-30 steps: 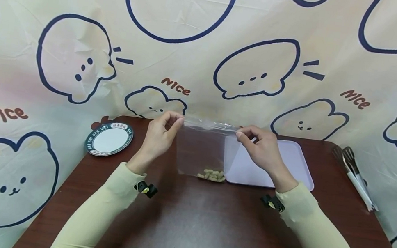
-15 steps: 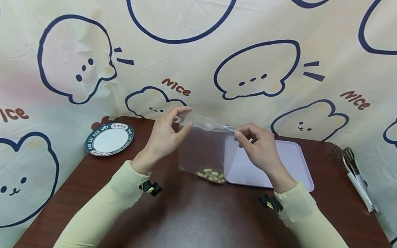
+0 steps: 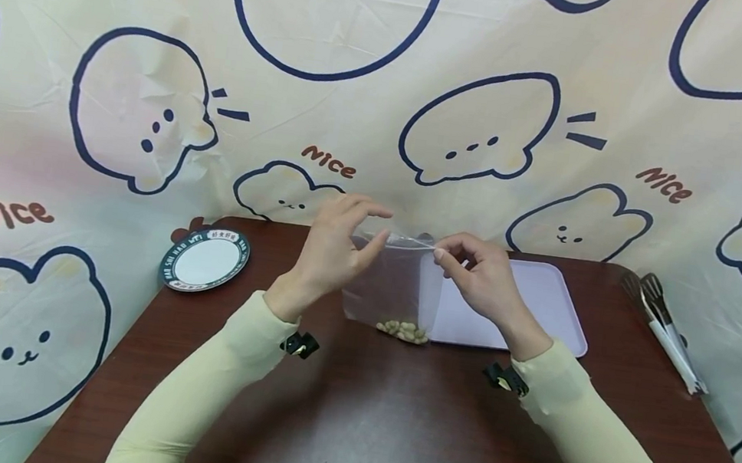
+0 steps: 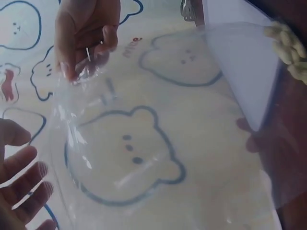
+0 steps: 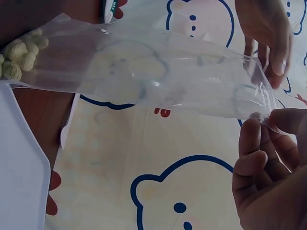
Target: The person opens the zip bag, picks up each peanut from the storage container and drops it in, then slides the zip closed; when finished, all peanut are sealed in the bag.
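A clear zip bag (image 3: 381, 287) hangs upright over the table, with several unshelled peanuts (image 3: 403, 332) gathered in its bottom corner. My right hand (image 3: 482, 274) pinches the bag's top right corner between thumb and fingertips; the right wrist view shows this pinch closely. At the top left corner my left hand (image 3: 334, 250) has its thumb and fingers spread apart. In the left wrist view, the left fingers (image 4: 26, 177) lie beside the bag's rim without gripping it; whether they brush the film is hard to tell.
Behind the bag and the right hand lies a pale lilac tray (image 3: 542, 307). A round plate with a dark green rim (image 3: 173, 273) sits at the table's back left. Kitchen utensils with white handles (image 3: 673, 346) lie by the right edge. A patterned cloth (image 3: 370, 123) hangs behind the table.
My left hand has released the bag's left corner, opened its fingers and moved right toward the right hand. The bag's mouth has narrowed. The right hand keeps its pinch and has barely moved.
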The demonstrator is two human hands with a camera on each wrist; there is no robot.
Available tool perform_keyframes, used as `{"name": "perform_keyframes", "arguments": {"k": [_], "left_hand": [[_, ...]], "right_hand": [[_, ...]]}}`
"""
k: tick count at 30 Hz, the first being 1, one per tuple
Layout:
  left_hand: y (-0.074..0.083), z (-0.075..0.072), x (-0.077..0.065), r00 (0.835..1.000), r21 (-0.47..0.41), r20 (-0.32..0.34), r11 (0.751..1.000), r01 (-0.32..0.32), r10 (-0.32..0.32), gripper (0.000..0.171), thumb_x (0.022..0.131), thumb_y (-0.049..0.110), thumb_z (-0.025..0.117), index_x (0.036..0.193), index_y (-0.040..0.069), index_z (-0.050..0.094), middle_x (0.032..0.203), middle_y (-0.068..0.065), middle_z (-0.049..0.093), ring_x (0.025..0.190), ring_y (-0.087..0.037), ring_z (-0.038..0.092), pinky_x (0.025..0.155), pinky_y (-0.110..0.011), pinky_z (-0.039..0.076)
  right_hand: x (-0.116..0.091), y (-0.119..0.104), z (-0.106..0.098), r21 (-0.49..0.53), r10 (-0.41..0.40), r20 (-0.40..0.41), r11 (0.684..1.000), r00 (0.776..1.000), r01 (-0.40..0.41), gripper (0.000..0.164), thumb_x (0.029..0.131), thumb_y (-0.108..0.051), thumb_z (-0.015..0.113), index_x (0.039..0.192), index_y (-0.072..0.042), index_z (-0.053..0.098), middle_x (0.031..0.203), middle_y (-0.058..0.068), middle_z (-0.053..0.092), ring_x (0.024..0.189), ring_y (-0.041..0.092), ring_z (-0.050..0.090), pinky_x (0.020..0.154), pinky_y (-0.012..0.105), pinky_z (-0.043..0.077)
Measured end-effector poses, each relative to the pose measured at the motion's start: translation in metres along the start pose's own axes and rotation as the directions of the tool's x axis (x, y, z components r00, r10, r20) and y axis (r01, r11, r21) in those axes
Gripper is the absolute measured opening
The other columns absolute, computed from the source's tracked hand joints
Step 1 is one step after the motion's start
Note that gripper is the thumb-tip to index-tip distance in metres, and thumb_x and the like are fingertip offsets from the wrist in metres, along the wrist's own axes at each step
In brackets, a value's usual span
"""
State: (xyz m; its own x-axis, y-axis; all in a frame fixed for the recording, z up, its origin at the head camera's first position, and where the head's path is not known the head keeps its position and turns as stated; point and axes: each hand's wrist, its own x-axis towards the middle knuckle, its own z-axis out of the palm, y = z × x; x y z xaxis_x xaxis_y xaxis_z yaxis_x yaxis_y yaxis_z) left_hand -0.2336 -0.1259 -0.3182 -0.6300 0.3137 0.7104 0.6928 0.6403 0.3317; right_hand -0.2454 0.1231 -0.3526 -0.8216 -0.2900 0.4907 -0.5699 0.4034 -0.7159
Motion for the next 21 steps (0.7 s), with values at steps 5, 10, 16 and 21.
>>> {"name": "perform_keyframes", "arguments": {"k": [5,10,16,21], "left_hand": [[0.01,0.006,0.009,0.991,0.088,0.098,0.992,-0.094,0.085,0.033,0.093,0.028,0.068,0.121,0.01,0.069,0.118,-0.005,0.07,0.113,-0.024,0.061,0.101,-0.039,0.046],[0.016,0.014,0.016,0.96,0.177,0.263,0.974,-0.143,0.093,0.035,0.096,0.037,0.064,0.124,0.016,0.069,0.117,-0.001,0.07,0.111,-0.02,0.061,0.106,-0.039,0.042],[0.019,0.018,0.018,0.937,0.202,0.345,0.97,-0.137,0.06,0.022,0.098,0.035,0.062,0.106,0.017,0.072,0.102,0.003,0.071,0.1,-0.017,0.064,0.107,-0.041,0.04],[0.021,0.018,0.019,0.933,0.185,0.359,0.977,-0.109,0.036,0.019,0.099,0.033,0.062,0.103,0.017,0.071,0.103,0.004,0.071,0.102,-0.017,0.065,0.106,-0.043,0.041]], "right_hand": [[-0.001,-0.001,-0.001,0.002,-0.005,0.02,1.0,1.0,0.005,0.011,0.097,-0.025,0.067,0.1,-0.016,0.073,0.078,0.003,0.066,0.066,0.014,0.059,0.055,0.028,0.048],[-0.002,-0.001,-0.003,-0.016,-0.009,0.038,1.0,0.999,0.01,0.014,0.098,-0.025,0.065,0.103,-0.015,0.072,0.079,0.001,0.065,0.067,0.014,0.059,0.056,0.028,0.048],[-0.004,-0.001,-0.004,-0.027,-0.002,0.054,1.0,0.999,0.003,0.014,0.098,-0.027,0.064,0.105,-0.017,0.072,0.08,-0.001,0.065,0.068,0.014,0.059,0.056,0.029,0.048],[-0.004,-0.003,-0.005,-0.02,0.015,0.055,1.0,0.998,-0.014,0.014,0.098,-0.029,0.064,0.105,-0.02,0.07,0.082,-0.001,0.065,0.069,0.014,0.059,0.056,0.029,0.048]]}}
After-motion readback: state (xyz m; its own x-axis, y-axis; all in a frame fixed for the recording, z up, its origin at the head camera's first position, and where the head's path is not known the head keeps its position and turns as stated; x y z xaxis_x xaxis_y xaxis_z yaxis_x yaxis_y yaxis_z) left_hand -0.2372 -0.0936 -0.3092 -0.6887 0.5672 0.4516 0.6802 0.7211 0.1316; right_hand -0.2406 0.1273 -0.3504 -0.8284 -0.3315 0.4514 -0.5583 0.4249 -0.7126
